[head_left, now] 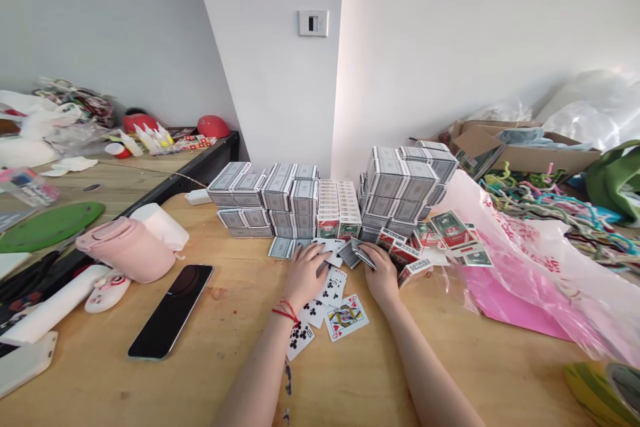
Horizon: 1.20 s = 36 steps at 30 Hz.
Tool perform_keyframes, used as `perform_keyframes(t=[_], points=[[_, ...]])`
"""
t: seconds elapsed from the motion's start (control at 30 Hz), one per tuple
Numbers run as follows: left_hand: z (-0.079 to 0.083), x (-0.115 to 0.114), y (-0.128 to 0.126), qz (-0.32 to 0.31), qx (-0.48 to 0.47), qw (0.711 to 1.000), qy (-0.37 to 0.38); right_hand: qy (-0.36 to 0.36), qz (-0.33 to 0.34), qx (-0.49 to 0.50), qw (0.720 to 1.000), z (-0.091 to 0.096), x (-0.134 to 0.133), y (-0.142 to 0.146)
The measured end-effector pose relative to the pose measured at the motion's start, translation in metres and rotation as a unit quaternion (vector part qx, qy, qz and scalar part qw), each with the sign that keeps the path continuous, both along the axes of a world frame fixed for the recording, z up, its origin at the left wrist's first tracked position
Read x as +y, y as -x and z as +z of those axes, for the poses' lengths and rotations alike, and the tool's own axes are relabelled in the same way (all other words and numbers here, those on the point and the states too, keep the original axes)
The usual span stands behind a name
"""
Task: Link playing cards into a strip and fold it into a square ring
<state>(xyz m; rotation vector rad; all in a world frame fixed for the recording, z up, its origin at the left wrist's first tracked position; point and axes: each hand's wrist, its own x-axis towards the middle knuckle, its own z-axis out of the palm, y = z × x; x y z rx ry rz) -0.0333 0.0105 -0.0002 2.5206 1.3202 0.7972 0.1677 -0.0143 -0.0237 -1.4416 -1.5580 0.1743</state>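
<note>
Loose playing cards lie in the middle of the wooden table. Among them are a queen of hearts (347, 317), a six of clubs (330, 287) and a ten of clubs (300, 339), all face up. Stretched over the upper cards is my left hand (304, 275), its fingers resting on them. Fingers of my right hand (383, 275) are closed on a few grey-backed playing cards (364, 255); the exact number is hidden. Another small group of grey-backed cards (281, 247) lies left of my left fingers.
Stacks of grey-patterned decks (243, 190) stand behind, with a taller stack (400, 180) to the right. Red card boxes (403, 250) lie by my right hand. A phone (171, 310), a pink cup (133, 250), pink plastic (520, 300) and yellow tape (595, 390) surround the work area.
</note>
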Motion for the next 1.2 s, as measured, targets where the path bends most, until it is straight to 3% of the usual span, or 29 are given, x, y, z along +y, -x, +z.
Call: perform_keyframes(t=[0.23, 0.43, 0.67, 0.8, 0.97, 1.2], points=[[0.0, 0.0, 0.0, -0.004, 0.006, 1.0, 0.002, 0.025, 0.074, -0.014, 0.997, -0.003, 0.001, 0.003], [0.002, 0.0, 0.0, -0.002, 0.0, 1.0, 0.0, 0.052, 0.07, -0.027, 0.996, -0.005, 0.002, 0.007], [0.001, 0.001, 0.0, 0.0, 0.002, 1.0, 0.001, 0.016, -0.061, -0.049, 0.997, -0.007, 0.001, 0.009], [0.0, 0.002, 0.001, -0.003, 0.008, 1.0, 0.005, 0.014, -0.085, -0.064, 0.994, -0.003, -0.002, 0.015], [-0.002, 0.002, 0.002, -0.006, 0.009, 1.0, 0.002, 0.028, -0.161, -0.105, 0.981, 0.003, -0.01, 0.023], [-0.001, 0.002, 0.001, -0.007, 0.002, 1.0, 0.002, 0.077, -0.151, -0.126, 0.978, -0.011, -0.009, 0.022]])
